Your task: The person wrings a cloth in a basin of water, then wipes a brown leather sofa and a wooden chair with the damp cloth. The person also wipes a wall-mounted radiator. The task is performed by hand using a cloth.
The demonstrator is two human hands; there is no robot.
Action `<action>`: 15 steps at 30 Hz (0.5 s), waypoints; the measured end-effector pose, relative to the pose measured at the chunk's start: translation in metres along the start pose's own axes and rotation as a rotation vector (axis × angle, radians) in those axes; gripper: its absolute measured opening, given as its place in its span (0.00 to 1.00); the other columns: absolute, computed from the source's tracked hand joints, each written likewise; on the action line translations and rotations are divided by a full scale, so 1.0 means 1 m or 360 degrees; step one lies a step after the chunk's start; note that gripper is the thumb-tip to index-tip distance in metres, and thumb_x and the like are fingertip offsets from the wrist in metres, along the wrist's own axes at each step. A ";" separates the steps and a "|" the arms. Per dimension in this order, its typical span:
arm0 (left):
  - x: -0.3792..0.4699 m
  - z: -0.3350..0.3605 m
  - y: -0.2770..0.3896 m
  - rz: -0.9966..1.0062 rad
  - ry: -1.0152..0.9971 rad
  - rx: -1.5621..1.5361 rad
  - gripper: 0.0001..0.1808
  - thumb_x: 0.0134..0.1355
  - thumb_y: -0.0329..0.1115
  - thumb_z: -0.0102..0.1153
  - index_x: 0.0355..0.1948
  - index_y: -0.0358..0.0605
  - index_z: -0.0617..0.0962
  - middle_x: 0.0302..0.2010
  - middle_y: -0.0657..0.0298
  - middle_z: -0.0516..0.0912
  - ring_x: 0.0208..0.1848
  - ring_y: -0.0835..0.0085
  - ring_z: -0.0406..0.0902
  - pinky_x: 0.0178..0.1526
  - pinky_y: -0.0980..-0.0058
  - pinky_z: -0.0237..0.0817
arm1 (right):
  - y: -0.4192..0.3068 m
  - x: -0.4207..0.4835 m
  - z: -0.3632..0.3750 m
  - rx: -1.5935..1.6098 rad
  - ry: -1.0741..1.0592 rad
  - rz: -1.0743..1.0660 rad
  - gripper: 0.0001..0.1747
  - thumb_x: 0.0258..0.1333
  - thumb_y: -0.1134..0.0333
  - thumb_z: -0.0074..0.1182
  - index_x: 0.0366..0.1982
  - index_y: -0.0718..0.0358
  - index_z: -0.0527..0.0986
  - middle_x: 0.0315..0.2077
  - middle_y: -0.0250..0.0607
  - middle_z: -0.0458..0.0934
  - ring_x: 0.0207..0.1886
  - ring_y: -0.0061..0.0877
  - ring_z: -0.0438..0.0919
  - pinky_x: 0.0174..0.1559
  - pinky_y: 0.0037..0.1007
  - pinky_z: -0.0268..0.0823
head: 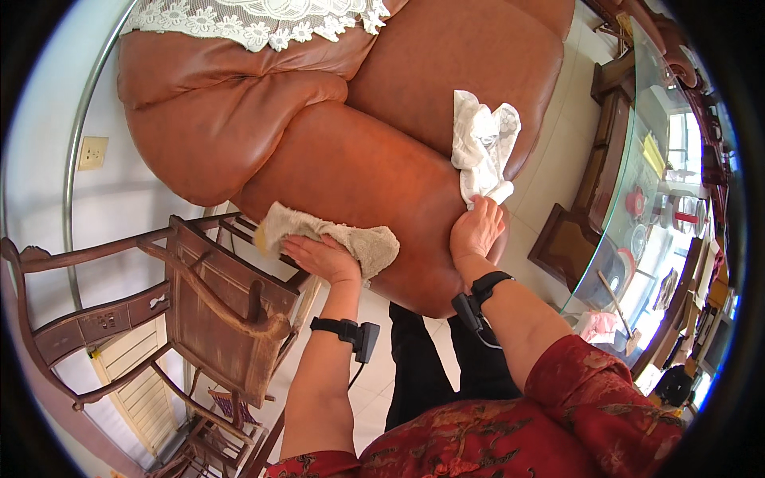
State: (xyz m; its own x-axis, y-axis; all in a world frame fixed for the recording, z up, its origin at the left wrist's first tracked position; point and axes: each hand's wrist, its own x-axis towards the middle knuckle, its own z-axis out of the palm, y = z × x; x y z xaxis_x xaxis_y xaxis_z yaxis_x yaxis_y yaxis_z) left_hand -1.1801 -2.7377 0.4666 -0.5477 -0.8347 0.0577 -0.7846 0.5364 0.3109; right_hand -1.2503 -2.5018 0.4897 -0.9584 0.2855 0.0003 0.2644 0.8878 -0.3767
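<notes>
A brown leather sofa (358, 173) fills the middle of the view. My left hand (323, 257) presses a beige towelling cloth (376, 242) against the outer side of the sofa's arm; the cloth spreads beyond my fingers on both sides. On the right, my right hand (477, 232) rests at the front end of the same arm, its fingertips on the lower end of a bunched white lace cloth (485, 140). That cloth lies over the arm and seat edge. White lace with a flower border (257, 27) drapes the backrest at the top.
A dark wooden armchair (221, 305) stands close at the left, near the wall with a socket (93, 153). To the right is a glass-topped table (621, 179) bearing a fly swatter (615, 305), containers and other things, with a wooden base beneath.
</notes>
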 end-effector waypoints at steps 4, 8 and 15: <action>0.014 -0.017 0.016 0.0284 -0.0023 0.0148 0.41 0.69 0.40 0.49 0.75 0.32 0.47 0.77 0.39 0.41 0.79 0.42 0.35 0.76 0.49 0.34 | 0.000 -0.001 -0.001 0.0010 -0.0010 0.0003 0.17 0.54 0.75 0.47 0.47 0.59 0.75 0.49 0.42 0.75 0.58 0.41 0.68 0.62 0.44 0.54; 0.036 -0.029 0.025 0.0746 -0.0072 0.0205 0.45 0.65 0.43 0.54 0.74 0.30 0.49 0.76 0.39 0.43 0.78 0.39 0.36 0.75 0.45 0.33 | -0.001 -0.001 0.000 0.0018 0.0008 -0.0012 0.17 0.54 0.75 0.48 0.47 0.59 0.75 0.49 0.42 0.75 0.58 0.40 0.68 0.62 0.43 0.54; 0.062 -0.045 0.049 0.1279 -0.0320 0.0280 0.42 0.63 0.40 0.55 0.74 0.37 0.55 0.76 0.45 0.50 0.77 0.41 0.43 0.75 0.44 0.34 | 0.000 -0.002 0.002 0.0038 0.0080 -0.0020 0.16 0.53 0.76 0.49 0.45 0.59 0.75 0.49 0.42 0.75 0.57 0.41 0.69 0.60 0.45 0.56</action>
State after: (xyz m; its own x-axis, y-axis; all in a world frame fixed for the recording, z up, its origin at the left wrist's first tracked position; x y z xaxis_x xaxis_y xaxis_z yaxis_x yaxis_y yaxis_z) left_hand -1.2395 -2.7688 0.5286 -0.9865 -0.1619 0.0228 -0.1591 0.9828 0.0943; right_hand -1.2484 -2.5027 0.4881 -0.9548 0.2926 0.0513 0.2492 0.8828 -0.3983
